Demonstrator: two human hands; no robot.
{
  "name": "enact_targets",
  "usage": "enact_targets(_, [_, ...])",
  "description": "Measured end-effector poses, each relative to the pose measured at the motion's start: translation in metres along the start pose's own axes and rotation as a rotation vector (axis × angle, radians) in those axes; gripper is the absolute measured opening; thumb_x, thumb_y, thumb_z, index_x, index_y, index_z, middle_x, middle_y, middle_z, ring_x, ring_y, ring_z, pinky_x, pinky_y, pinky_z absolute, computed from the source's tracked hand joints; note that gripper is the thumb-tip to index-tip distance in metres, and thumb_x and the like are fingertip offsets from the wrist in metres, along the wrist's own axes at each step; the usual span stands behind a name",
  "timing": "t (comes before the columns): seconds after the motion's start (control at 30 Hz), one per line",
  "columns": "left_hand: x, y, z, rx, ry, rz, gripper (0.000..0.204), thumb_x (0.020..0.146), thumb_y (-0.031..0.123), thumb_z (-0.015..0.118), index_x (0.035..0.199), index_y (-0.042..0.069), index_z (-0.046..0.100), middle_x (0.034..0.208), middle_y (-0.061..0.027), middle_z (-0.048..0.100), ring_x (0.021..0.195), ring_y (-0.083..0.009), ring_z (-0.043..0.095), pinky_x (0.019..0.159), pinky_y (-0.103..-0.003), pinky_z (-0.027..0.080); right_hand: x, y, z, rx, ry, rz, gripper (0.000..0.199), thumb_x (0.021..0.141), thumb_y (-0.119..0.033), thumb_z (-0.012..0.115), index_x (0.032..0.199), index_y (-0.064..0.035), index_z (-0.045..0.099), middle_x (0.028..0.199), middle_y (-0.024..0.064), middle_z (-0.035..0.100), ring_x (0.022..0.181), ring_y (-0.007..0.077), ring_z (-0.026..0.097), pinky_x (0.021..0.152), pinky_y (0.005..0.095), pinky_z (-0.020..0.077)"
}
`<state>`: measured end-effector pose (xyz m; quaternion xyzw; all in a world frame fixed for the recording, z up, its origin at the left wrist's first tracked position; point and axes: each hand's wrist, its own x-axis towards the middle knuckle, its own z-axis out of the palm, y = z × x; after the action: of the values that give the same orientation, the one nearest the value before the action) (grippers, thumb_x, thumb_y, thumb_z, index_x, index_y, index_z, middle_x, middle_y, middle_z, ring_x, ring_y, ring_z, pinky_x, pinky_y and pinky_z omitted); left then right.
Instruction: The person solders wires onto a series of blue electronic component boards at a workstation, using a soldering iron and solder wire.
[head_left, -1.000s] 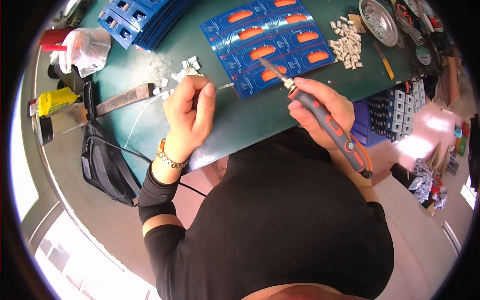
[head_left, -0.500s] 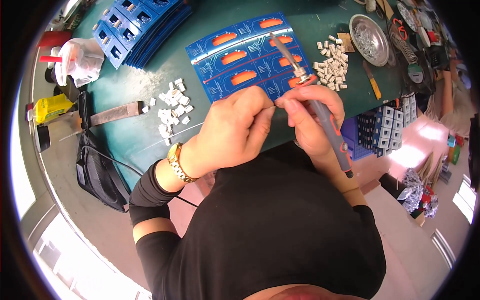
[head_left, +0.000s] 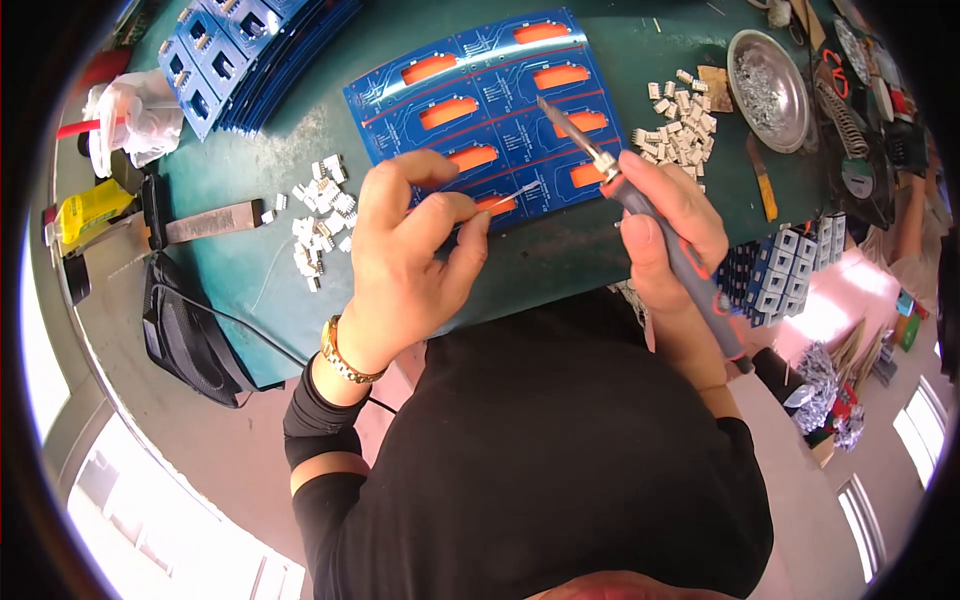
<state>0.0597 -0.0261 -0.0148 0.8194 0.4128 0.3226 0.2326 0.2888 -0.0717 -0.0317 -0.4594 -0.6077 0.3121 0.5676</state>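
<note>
My left hand pinches a thin solder wire between thumb and index finger, its other fingers curled. The wire's end points over the near part of a blue circuit board panel with orange cutouts. In my right hand is a grey soldering iron with orange trim, gripped by thumb and fingers. Its tip slants up and left above the panel's right half; I cannot tell whether it touches. Small white connectors lie loose left of my left hand, and another connector pile sits right of the panel.
A stack of blue boards stands far left. At the right are a metal bowl of bits, a yellow-handled knife and a coiled-spring stand. A flat metal bar and a black mesh item are at the left edge.
My hands, together around the wire before, have drawn apart. The left moved left with the solder wire, and the right moved right, carrying the iron. The view shifted slightly.
</note>
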Motion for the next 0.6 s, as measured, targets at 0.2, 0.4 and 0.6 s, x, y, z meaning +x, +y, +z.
enact_targets(0.2, [-0.004, -0.006, 0.001, 0.034, -0.131, -0.042, 0.019, 0.064, -0.002, 0.071, 0.074, 0.006, 0.058, 0.101, -0.0089, 0.061, 0.095, -0.0301, 0.058, 0.081, -0.041, 0.044, -0.019, -0.013, -0.011, -0.109, -0.088, 0.118, 0.025, 0.078, 0.004, 0.062, 0.103, 0.0023, 0.066, 0.074, 0.0091, 0.067, 0.061, 0.0150, 0.064, 0.056, 0.0239, 0.0490])
enact_targets(0.4, [-0.003, -0.007, 0.005, 0.099, -0.132, 0.010, 0.019, 0.063, -0.001, 0.071, 0.073, 0.008, 0.058, 0.099, -0.0054, 0.062, 0.099, -0.0278, 0.058, 0.086, -0.042, 0.041, -0.026, -0.007, -0.004, -0.188, -0.087, -0.081, 0.026, 0.074, 0.005, 0.063, 0.099, 0.0031, 0.067, 0.070, 0.0091, 0.067, 0.055, 0.0168, 0.063, 0.050, 0.0252, 0.0498])
enact_targets(0.6, [-0.005, -0.005, 0.011, 0.156, -0.127, -0.010, 0.018, 0.063, -0.001, 0.071, 0.073, 0.008, 0.059, 0.098, -0.0041, 0.060, 0.099, -0.0269, 0.055, 0.086, -0.041, 0.039, -0.029, -0.004, 0.006, -0.218, -0.055, -0.131, 0.027, 0.071, 0.005, 0.065, 0.098, 0.0031, 0.069, 0.069, 0.0080, 0.067, 0.052, 0.0154, 0.062, 0.047, 0.0232, 0.0484])
